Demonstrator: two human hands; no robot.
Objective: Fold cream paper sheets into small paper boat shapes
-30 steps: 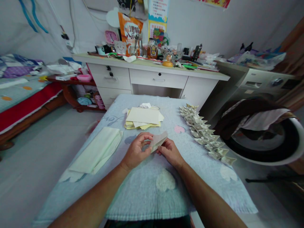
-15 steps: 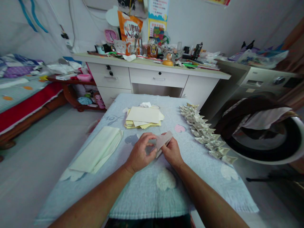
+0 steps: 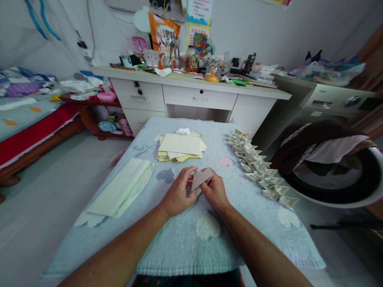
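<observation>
Two hands, the left hand [image 3: 178, 192] and the right hand [image 3: 216, 191], hold a folded paper [image 3: 201, 177] between them, over the cloth-covered worktop [image 3: 179, 247]. The left hand's grip is closed on the paper's left side, the right hand's on its right side. Beyond lies a stack of cream and yellow sheets [image 3: 179, 144]; to the left, a pale folded bundle [image 3: 123, 187]; to the right, rows of small pointed paper shapes [image 3: 259, 175].

The orange bag [image 3: 163, 40] bears Chinese characters, and script [image 3: 141, 150] on the tablecloth [image 3: 179, 243] perhaps reads "Love".
</observation>
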